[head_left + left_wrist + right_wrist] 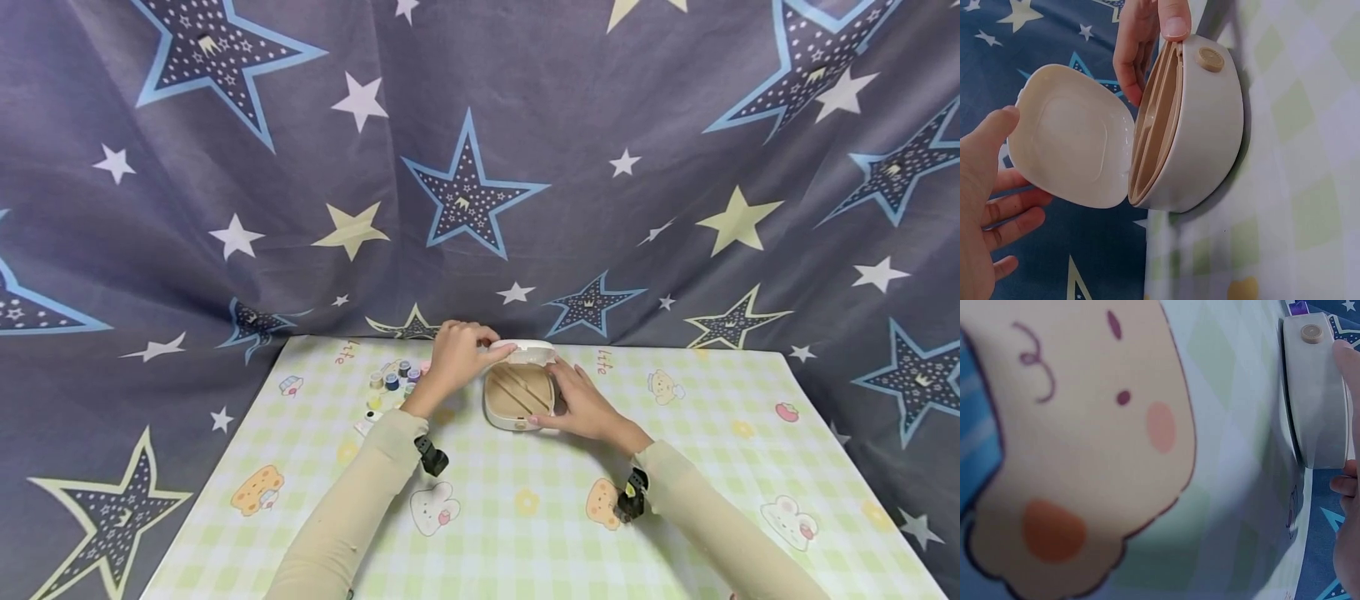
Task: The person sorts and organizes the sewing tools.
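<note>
A white rounded storage box (512,425) with a slotted tan insert (1159,119) stands on the table, its hinged lid (1072,134) raised at the back. My left hand (456,360) holds the lid by its edge, thumb at the rim and fingers behind it, as the left wrist view shows. On the other side, my right hand (588,406) grips the box body, with the thumb on the front rim near the round tan button (1210,59) and the fingers round the side. In the right wrist view the box's white wall (1317,400) shows beside the right thumb.
Several small thread spools (392,381) in different colours stand left of the box, partly behind the left forearm. A small white object (367,422) lies near them. The checked tablecloth (525,542) carries cartoon prints. A dark star-patterned curtain (480,75) hangs behind the table.
</note>
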The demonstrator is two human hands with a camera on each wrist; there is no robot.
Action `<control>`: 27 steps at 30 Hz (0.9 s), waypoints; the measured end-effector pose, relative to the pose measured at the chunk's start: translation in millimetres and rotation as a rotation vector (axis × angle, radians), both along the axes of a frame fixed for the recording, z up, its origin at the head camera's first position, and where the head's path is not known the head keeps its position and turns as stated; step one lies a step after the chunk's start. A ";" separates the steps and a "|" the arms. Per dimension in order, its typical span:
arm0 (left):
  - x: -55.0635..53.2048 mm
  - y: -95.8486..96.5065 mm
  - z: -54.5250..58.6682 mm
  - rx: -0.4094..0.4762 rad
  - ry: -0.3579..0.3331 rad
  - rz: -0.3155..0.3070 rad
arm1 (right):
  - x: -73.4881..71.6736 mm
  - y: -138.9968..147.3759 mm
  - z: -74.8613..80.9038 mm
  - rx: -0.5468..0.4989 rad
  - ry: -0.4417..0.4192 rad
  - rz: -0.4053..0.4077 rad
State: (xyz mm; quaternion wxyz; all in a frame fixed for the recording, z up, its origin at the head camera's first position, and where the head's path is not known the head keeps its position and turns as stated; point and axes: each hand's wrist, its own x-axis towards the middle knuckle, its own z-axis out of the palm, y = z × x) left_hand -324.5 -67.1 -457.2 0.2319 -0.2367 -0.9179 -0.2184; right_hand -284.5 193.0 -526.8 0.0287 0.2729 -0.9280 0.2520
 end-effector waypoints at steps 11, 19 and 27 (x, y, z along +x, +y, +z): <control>-9.3 -4.1 -11.3 0.323 -0.174 -0.004 | 0.3 -0.2 -0.6 0.008 -0.010 -0.007; -18.0 -1.1 -22.6 0.681 -0.327 0.005 | -1.2 -0.5 -0.8 0.007 0.006 -0.002; -26.7 7.8 -29.7 0.997 -0.573 0.095 | -2.0 0.4 1.4 -0.007 -0.003 0.000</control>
